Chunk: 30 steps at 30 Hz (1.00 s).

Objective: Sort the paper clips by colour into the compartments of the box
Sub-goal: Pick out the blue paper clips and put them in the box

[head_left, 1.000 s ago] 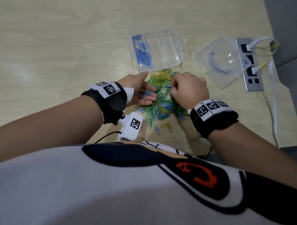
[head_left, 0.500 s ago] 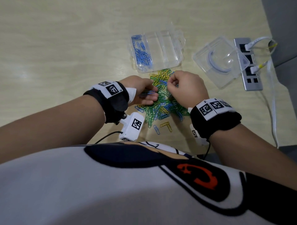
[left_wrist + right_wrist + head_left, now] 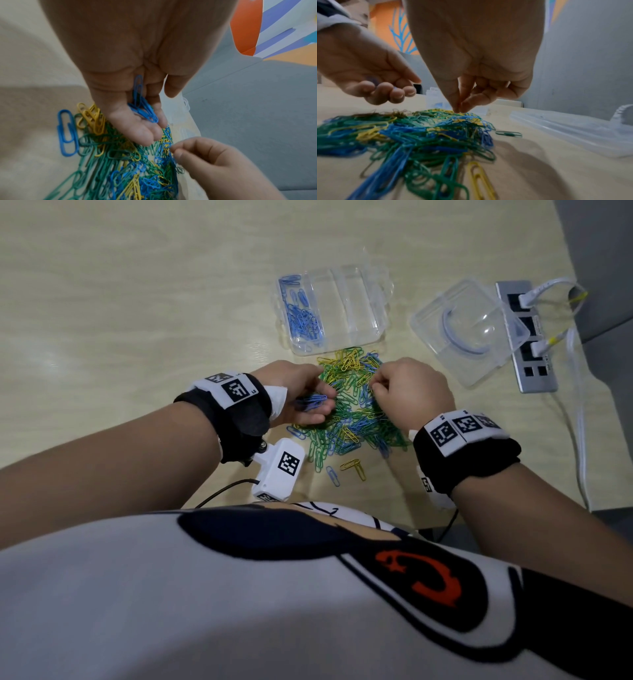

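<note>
A mixed heap of green, yellow and blue paper clips [image 3: 352, 412] lies on the table in front of the clear compartment box [image 3: 363, 302]. Only the box's left compartment holds blue clips [image 3: 305, 316]. My left hand [image 3: 301, 398] hovers at the heap's left edge, its fingers curled round a small bunch of blue clips [image 3: 143, 108]. My right hand [image 3: 407, 392] is over the heap's far right part. Its thumb and forefinger [image 3: 458, 109] pinch together on a blue clip [image 3: 169, 146] at the top of the heap.
A clear lid [image 3: 469, 330] lies right of the box. Beyond it, a grey socket strip [image 3: 527, 337] with white cables [image 3: 579, 419] sits by the table's right edge. Loose blue and yellow clips [image 3: 352, 467] lie near the front edge.
The right hand's pinch has shifted from the middle of the heap to its far part. The left hand has stayed put, fingers curled a little tighter round its blue clips.
</note>
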Each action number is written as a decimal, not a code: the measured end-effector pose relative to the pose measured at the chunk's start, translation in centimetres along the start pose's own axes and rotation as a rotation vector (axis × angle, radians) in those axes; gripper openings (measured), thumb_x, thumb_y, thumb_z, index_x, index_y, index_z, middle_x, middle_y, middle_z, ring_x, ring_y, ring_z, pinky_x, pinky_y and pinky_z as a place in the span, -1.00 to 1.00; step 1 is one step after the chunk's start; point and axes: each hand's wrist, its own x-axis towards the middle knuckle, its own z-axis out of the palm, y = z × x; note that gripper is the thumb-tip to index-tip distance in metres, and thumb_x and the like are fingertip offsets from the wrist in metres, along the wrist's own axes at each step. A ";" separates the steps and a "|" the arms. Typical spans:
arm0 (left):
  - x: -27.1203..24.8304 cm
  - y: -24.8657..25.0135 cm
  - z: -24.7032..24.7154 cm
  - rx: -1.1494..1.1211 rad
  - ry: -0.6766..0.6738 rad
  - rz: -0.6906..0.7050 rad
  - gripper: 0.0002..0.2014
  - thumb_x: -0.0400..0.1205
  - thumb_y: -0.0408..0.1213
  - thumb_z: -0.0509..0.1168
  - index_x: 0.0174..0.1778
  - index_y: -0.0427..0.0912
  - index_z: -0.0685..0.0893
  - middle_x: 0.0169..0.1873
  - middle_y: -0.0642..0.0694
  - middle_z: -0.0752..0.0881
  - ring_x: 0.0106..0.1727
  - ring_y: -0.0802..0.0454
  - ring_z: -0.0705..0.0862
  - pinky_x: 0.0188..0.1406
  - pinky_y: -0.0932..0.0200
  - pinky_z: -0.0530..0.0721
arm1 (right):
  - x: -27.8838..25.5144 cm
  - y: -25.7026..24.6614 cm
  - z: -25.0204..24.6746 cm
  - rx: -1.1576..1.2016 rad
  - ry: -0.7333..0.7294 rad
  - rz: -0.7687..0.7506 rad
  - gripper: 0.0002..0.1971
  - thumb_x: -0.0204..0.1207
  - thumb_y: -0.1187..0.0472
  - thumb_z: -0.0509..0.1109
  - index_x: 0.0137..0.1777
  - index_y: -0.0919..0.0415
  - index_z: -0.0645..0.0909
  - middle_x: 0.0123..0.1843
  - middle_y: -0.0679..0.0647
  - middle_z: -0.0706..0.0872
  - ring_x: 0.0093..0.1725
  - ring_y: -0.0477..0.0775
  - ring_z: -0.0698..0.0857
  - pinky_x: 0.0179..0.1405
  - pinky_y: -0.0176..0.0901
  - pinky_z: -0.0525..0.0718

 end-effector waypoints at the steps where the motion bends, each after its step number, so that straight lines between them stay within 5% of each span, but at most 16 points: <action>1: 0.0 -0.1 0.0 0.001 0.002 0.001 -0.59 0.76 -0.09 0.03 -0.20 -0.25 0.64 -0.35 -0.15 0.69 -0.44 0.09 0.67 -0.36 0.27 0.73 | -0.1 0.1 0.2 -0.043 -0.042 -0.003 -0.79 0.57 0.12 0.25 0.08 -0.03 0.69 0.08 0.06 0.68 0.09 0.22 0.65 0.08 0.02 0.47; 6: -0.1 -0.1 0.1 -0.005 0.003 0.007 -0.62 0.76 -0.13 0.05 -0.21 -0.26 0.63 -0.41 -0.13 0.69 -0.40 0.07 0.66 -0.34 0.27 0.72 | -0.5 -0.1 0.8 0.026 -0.133 -0.013 -0.69 0.52 0.09 0.34 0.25 -0.15 0.62 0.13 -0.01 0.65 0.17 0.13 0.63 0.19 0.03 0.40; 11: 0.1 -0.2 -0.3 0.000 0.020 0.001 -0.61 0.76 -0.12 0.04 -0.21 -0.24 0.64 -0.43 -0.10 0.71 -0.45 0.10 0.67 -0.33 0.27 0.73 | -0.5 -0.2 1.0 -0.004 -0.036 0.011 -0.84 0.55 0.09 0.29 0.08 -0.06 0.64 0.10 0.03 0.66 0.13 0.18 0.64 0.17 0.04 0.43; 19: 0.1 -0.1 -0.4 0.000 0.034 -0.001 -0.61 0.76 -0.11 0.05 -0.21 -0.24 0.65 -0.40 -0.12 0.71 -0.41 0.08 0.68 -0.32 0.26 0.73 | -0.5 -0.6 1.3 -0.047 -0.064 -0.030 -0.82 0.55 0.11 0.29 0.12 0.01 0.61 0.14 0.06 0.65 0.15 0.19 0.63 0.18 0.04 0.43; 30: 0.4 0.1 -0.4 -0.005 0.036 0.014 -0.59 0.76 -0.10 0.05 -0.22 -0.26 0.65 -0.50 -0.10 0.72 -0.49 0.10 0.69 -0.35 0.26 0.73 | -0.2 -0.9 -0.1 0.242 -0.101 0.041 -0.94 0.37 0.12 0.34 -0.20 0.03 0.63 -0.23 -0.06 0.70 -0.12 0.09 0.68 0.01 0.04 0.66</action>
